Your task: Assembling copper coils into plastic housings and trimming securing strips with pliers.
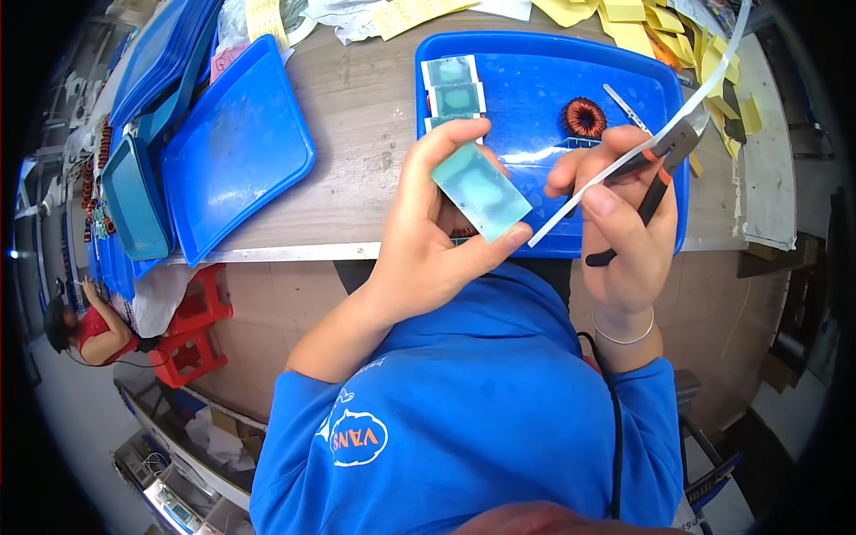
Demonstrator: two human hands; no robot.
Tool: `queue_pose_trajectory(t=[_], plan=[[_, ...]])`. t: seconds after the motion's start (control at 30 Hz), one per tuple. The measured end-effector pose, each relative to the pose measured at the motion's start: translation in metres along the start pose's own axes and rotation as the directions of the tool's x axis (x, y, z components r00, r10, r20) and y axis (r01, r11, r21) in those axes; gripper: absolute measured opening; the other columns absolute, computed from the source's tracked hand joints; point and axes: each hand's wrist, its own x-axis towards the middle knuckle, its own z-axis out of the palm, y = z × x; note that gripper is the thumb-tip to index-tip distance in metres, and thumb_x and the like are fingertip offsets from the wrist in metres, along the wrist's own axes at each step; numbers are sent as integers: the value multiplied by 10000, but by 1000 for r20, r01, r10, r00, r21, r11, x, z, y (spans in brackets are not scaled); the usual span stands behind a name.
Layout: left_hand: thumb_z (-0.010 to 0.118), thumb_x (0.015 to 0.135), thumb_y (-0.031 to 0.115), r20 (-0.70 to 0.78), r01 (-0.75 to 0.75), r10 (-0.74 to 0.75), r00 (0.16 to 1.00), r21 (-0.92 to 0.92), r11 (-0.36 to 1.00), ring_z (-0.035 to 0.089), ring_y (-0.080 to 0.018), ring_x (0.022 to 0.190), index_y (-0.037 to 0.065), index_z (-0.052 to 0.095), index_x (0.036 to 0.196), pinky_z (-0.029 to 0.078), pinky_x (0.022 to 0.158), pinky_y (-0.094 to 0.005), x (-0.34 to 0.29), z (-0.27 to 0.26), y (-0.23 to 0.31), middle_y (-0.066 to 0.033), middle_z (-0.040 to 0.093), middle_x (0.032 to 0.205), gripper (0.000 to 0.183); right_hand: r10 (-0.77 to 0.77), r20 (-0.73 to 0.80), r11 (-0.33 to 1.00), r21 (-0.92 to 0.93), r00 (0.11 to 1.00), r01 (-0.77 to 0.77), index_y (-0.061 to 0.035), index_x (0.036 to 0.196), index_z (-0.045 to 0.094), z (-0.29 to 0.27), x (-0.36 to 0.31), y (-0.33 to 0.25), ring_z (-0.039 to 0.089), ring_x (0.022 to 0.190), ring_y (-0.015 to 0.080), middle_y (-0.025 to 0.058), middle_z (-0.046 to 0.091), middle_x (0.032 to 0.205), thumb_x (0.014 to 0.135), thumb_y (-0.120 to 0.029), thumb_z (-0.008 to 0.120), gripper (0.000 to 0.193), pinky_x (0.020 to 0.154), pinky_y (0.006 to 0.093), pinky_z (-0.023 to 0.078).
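My left hand (pixel 428 241) grips a teal-green rectangular board (pixel 483 192) by its edges, the flat face turned up; a bit of copper-coloured winding shows beneath it. Opposite, my right hand (pixel 629 223) has a long white strip (pixel 615 169) pinched between thumb and finger, its lower end close to the board's right corner. That same hand also carries cutting pliers (pixel 682 143) with black and orange handles, jaws pointing up and away. Both hands hover over the near part of a blue tray (pixel 544 45).
Inside the tray lie several boards (pixel 456 98) along the left, a copper-wound ring coil (pixel 584 117) and a thin pale tool (pixel 626 107). Another blue tray (pixel 241 160) rests at left beside stacked trays. Yellow papers (pixel 624 11) litter the back. A person (pixel 94 330) sits far left near red stools (pixel 192 325).
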Motion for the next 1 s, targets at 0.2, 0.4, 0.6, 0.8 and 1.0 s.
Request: queue_pose_trajectory(t=[0.2, 0.4, 0.6, 0.8, 1.0], plan=[[639, 623, -55, 118, -148, 140, 983, 65, 987, 433, -148, 1018, 54, 261, 1276, 398, 851, -286, -2, -5, -2, -76, 363, 1112, 762, 16, 17, 999, -46, 1000, -15, 37, 1112, 444, 1, -1, 3, 587, 831, 176, 124, 599, 832, 764, 15, 562, 368, 738, 278, 461], [535, 588, -71, 183, -151, 147, 972, 10, 988, 423, -138, 967, 34, 257, 1272, 370, 848, -267, -4, -9, 1, -69, 346, 1079, 746, -5, 78, 1000, 1, 997, 5, 38, 1112, 445, 6, -2, 5, 588, 813, 173, 97, 589, 813, 768, 25, 572, 366, 708, 267, 466], [498, 575, -65, 170, -156, 148, 974, 36, 987, 410, -135, 964, 30, 260, 1275, 358, 855, -264, -5, -9, -1, -72, 334, 1094, 745, 28, 30, 995, -93, 999, -25, 6, 1133, 445, 9, -3, 4, 568, 776, 208, 82, 539, 763, 749, -22, 566, 404, 676, 300, 442], [490, 577, -54, 165, -135, 133, 977, -3, 991, 404, -137, 978, 28, 258, 1277, 347, 868, -269, -5, -8, 0, -74, 335, 1099, 742, -32, 83, 995, -88, 996, 40, 44, 1103, 453, 6, -4, 7, 577, 796, 159, 76, 564, 810, 776, 10, 590, 356, 690, 262, 466], [524, 614, -52, 171, -133, 134, 976, -12, 991, 416, -128, 955, 29, 254, 1275, 362, 837, -259, -5, -7, 0, -67, 359, 1065, 719, -6, 69, 982, -187, 998, 19, 7, 1126, 444, 9, -4, 4, 559, 787, 191, 77, 537, 768, 758, 1, 552, 384, 691, 292, 439]])
